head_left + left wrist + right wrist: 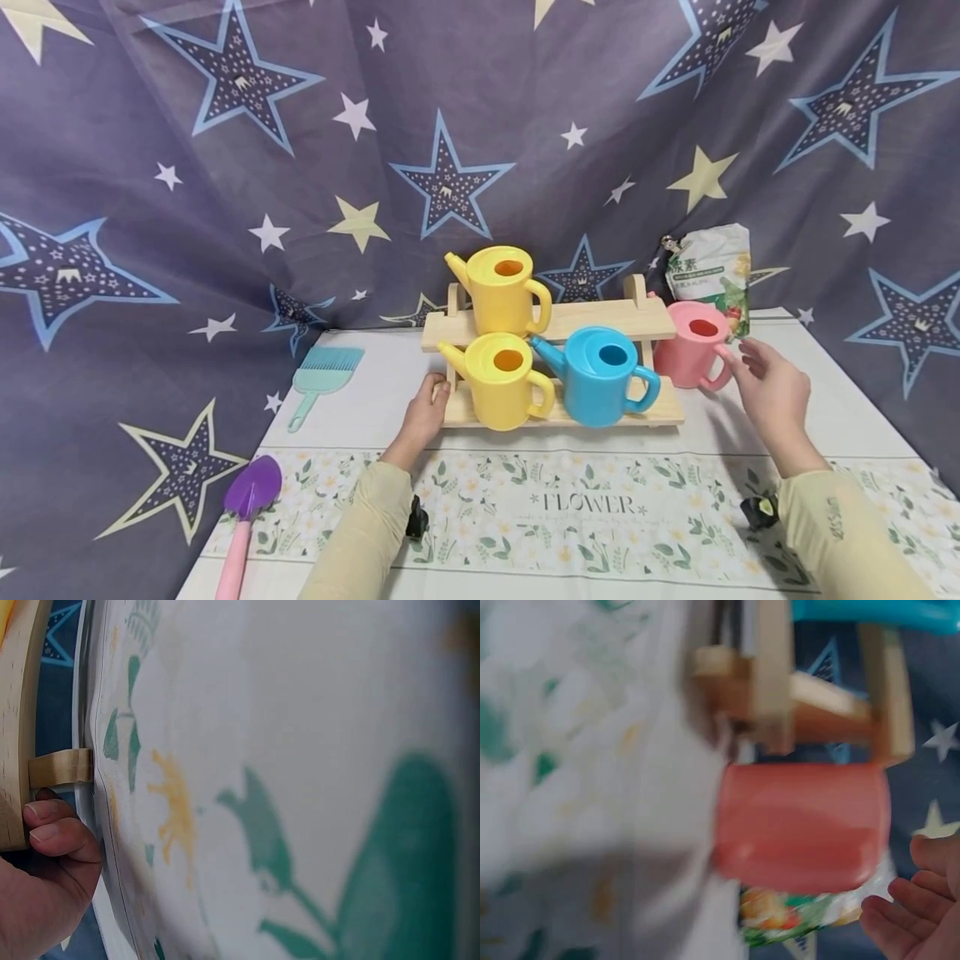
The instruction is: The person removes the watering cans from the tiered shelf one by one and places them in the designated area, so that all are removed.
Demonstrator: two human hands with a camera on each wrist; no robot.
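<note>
A two-tier wooden shelf (pixel 592 320) stands at the back of the table. My left hand (pixel 424 414) grips the left end of its lower board, fingers curled at the edge in the left wrist view. On the upper board sits a yellow watering can (pixel 491 304). Another yellow watering can (pixel 495 398) and a blue watering can (pixel 596 396) share the lower board, spouts to the left. Just right of the shelf, a pink watering can (pixel 678 358) stands upright on the table. My right hand (pixel 776 392) is beside its handle, fingers loosely extended in the right wrist view (pixel 919 907).
Behind the pink can stands a white and green bag (pixel 705 262). At the left lie a mint-green brush (pixel 326 379) and a purple shovel with a pink handle (pixel 253 492). A star-patterned curtain (pixel 450 67) rises behind the table, which has a floral cloth (pixel 585 533).
</note>
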